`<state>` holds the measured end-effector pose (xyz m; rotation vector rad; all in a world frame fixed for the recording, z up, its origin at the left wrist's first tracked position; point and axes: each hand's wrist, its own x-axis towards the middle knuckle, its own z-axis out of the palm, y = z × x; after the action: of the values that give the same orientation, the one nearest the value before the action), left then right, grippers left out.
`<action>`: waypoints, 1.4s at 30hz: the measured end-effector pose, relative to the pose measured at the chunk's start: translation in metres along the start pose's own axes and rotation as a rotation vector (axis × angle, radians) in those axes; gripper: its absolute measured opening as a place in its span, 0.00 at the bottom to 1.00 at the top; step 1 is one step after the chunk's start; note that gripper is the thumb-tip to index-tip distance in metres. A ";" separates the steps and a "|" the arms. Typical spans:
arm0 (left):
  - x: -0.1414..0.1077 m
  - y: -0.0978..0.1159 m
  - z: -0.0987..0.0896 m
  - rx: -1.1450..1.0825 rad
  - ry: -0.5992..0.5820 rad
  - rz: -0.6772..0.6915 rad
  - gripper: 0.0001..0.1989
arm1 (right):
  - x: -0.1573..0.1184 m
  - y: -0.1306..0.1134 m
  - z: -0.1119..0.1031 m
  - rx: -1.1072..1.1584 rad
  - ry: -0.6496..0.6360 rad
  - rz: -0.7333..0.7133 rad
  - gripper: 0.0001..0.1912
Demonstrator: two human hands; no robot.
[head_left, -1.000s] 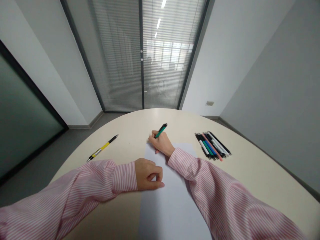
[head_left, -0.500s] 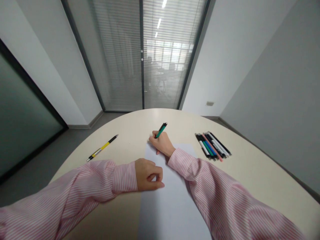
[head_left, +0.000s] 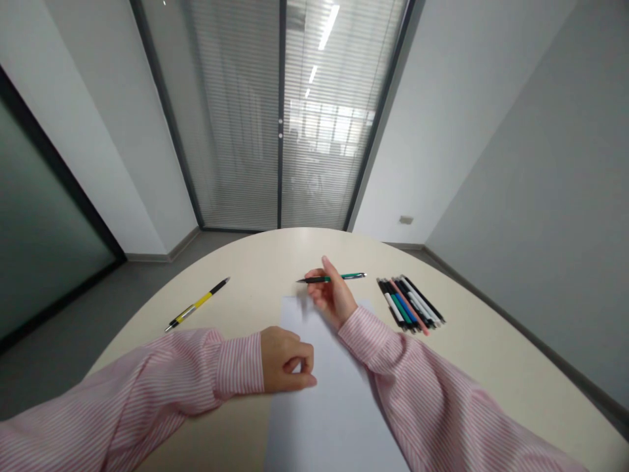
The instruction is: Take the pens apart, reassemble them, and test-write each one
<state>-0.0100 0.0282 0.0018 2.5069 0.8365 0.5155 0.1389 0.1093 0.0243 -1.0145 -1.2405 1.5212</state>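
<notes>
My right hand (head_left: 333, 295) is turned partly palm-up over the far end of a white sheet of paper (head_left: 339, 406). It holds a green and black pen (head_left: 352, 276) between thumb and fingers; the dark tip points left and the pen lies nearly level, off the paper. My left hand (head_left: 282, 362) rests on the left edge of the sheet with its fingers curled in, and nothing shows in it. No marks on the paper can be made out from here.
A yellow and black pen (head_left: 199, 303) lies at the left of the round cream table (head_left: 236, 432). Several pens (head_left: 410, 303) in white, green, blue, pink and black lie side by side to the right. Glass panels with blinds (head_left: 246, 131) stand beyond the table.
My right hand has rolled from a writing grip, pen upright, to palm-up, with the pen now swung flat and pointing left. The left hand keeps its place on the paper. The view has tilted slightly up.
</notes>
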 end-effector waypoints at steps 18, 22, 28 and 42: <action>0.000 -0.003 0.004 0.023 -0.010 0.005 0.11 | -0.054 -0.030 -0.028 0.512 -0.343 0.290 0.32; 0.000 -0.003 0.004 0.021 -0.008 0.006 0.11 | -0.053 -0.027 -0.029 0.534 -0.402 0.342 0.30; 0.000 -0.003 0.004 0.019 -0.001 0.015 0.11 | -0.048 -0.021 -0.033 0.516 -0.376 0.289 0.31; -0.001 -0.006 0.007 0.020 0.016 0.033 0.10 | -0.068 -0.057 -0.171 0.246 0.570 -0.317 0.19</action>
<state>-0.0102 0.0299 -0.0073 2.5415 0.8112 0.5416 0.3277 0.0915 0.0565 -0.9442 -0.7455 1.0091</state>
